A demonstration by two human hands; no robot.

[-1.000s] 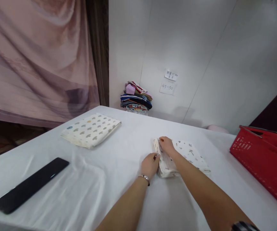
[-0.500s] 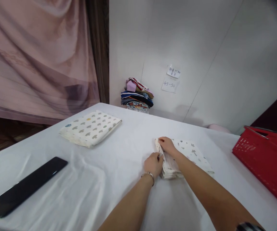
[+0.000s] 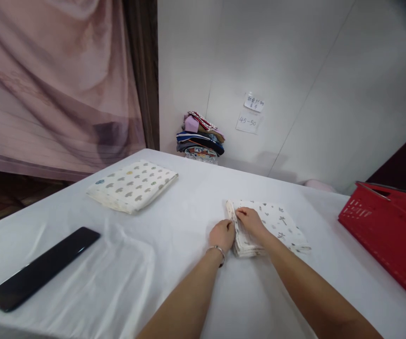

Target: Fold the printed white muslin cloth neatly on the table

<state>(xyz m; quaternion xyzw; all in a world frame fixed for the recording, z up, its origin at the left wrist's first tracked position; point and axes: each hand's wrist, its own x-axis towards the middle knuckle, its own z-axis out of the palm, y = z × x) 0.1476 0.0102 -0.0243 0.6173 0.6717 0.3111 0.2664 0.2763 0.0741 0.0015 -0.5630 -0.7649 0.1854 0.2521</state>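
A folded white cloth [image 3: 273, 217] with a grey leaf-like print lies on the table right of centre, its layers showing along the left and front edges. My left hand [image 3: 222, 235], a bracelet on its wrist, is closed at the cloth's left edge. Over the top near that same edge is my right hand [image 3: 252, 222], fingers curled in and pinching the fabric; the exact grip of its fingertips is partly hidden. A second folded cloth [image 3: 135, 186], cream with grey tree-like shapes, lies farther left, away from both hands.
The white-covered table [image 3: 185, 212] carries a long glossy black slab [image 3: 43, 268] at the front left. On the right stands a red plastic basket [image 3: 382, 235]. Behind the table's far edge rises a stack of folded fabrics [image 3: 201, 139] against the wall. A pink curtain [image 3: 58, 84] hangs at left.
My right hand has moved back slightly to the right and down from the cloth's far left corner. The strip along the left edge now lies flatter. My left hand stays at that edge.
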